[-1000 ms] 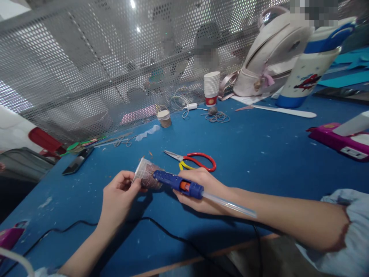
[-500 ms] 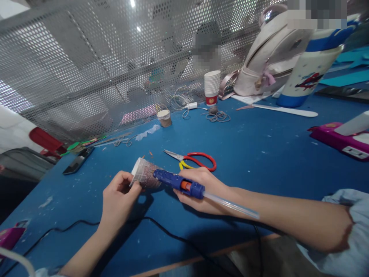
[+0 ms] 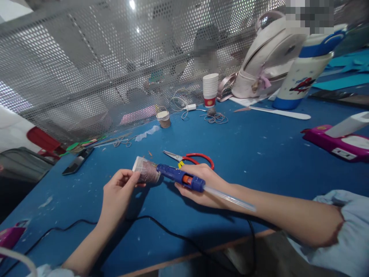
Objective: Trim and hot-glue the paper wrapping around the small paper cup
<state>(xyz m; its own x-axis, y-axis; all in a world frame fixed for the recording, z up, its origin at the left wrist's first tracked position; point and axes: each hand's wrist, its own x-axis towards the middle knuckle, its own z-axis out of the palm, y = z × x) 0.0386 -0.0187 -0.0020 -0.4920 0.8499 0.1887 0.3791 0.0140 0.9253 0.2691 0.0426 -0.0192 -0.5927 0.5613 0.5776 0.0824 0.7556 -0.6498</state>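
Observation:
My left hand (image 3: 121, 190) pinches a small cup (image 3: 148, 171) by its pale end, tilted on its side above the table. Cord-like brownish rings wrap part of the cup. In my right hand (image 3: 203, 181) is a blue hot glue gun (image 3: 180, 177) with a clear glue stick (image 3: 230, 198) poking out of its back. The gun's nozzle is at the wrapped side of the cup; whether it touches, I cannot tell. Just beyond my right hand lie scissors (image 3: 198, 157) with red and yellow handles, partly hidden by that hand.
A black cable (image 3: 170, 232) crosses the blue table (image 3: 248, 154) near its front edge. Farther back stand a little basket (image 3: 164, 120), stacked paper cups (image 3: 210, 90), grey string (image 3: 216, 117), a knife (image 3: 282, 112), a bottle (image 3: 302, 79) and a backpack (image 3: 249, 79). A magenta power strip (image 3: 337, 142) lies right; a phone (image 3: 77, 161) left.
The cup has turned slightly in my left hand, showing more of its wrapped side. The glue gun's nozzle has shifted a little toward the cup's far end.

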